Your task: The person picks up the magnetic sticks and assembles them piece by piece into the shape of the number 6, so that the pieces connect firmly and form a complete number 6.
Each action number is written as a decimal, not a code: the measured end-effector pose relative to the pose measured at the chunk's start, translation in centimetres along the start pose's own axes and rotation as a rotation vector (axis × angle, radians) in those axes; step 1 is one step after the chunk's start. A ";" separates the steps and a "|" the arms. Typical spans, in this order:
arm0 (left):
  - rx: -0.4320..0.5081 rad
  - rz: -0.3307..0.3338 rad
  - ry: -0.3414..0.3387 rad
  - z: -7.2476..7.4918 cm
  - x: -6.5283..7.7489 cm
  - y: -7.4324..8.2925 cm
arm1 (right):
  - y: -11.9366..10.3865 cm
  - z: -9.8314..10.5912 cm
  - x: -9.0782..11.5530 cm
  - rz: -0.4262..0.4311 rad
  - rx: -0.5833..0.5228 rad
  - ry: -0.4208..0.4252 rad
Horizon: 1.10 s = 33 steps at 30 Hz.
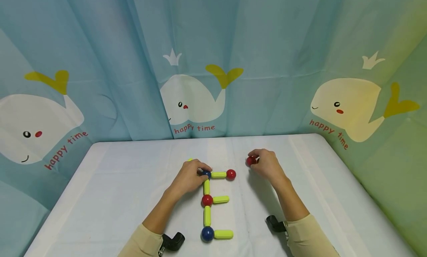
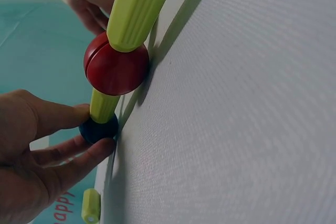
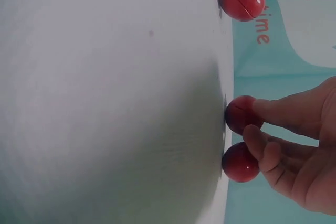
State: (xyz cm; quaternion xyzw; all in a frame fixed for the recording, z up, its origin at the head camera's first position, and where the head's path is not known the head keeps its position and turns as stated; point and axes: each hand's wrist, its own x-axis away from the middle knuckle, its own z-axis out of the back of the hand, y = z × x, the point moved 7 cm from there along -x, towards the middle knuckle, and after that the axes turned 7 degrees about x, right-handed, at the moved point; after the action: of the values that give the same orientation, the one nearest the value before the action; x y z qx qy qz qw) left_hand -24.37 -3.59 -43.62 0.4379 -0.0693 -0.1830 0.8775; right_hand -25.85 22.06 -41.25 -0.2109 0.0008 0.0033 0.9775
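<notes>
A flat shape of yellow-green rods (image 1: 207,216) and balls lies on the table. My left hand (image 1: 190,176) holds the blue ball (image 2: 98,130) at its far corner, thumb on one side and fingers on the other. From there one rod (image 1: 218,174) runs right to a red ball (image 1: 231,174). Nearer me come another red ball (image 1: 207,200) and a blue ball (image 1: 207,234), each with a rod pointing right. To the right, my right hand (image 1: 267,163) pinches a loose red ball (image 3: 243,115) at the table. A second red ball (image 3: 241,162) sits against its fingers.
Beyond my left hand lies a separate rod (image 2: 91,206), mostly hidden in the head view. The white table (image 1: 120,197) ends at a whale-printed curtain (image 1: 267,101). A black wrist camera (image 1: 173,242) sticks out from each sleeve.
</notes>
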 end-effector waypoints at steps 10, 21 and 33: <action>-0.002 -0.008 0.005 0.0 0.0 -0.1 | 0.1 -0.2 0.0 -0.013 0.001 0.000; 0.001 -0.003 0.000 0.0 0.0 -0.2 | -0.6 0.1 0.4 0.019 -0.029 -0.031; 0.016 -0.006 -0.008 0.1 -0.2 -0.4 | -3.0 0.3 2.3 0.181 -0.037 -0.179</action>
State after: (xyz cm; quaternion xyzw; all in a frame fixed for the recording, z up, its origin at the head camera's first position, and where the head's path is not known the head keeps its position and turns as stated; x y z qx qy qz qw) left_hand -24.65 -3.80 -43.84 0.4442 -0.0732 -0.1869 0.8731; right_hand -23.53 19.43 -39.77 -0.2267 -0.0674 0.1104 0.9653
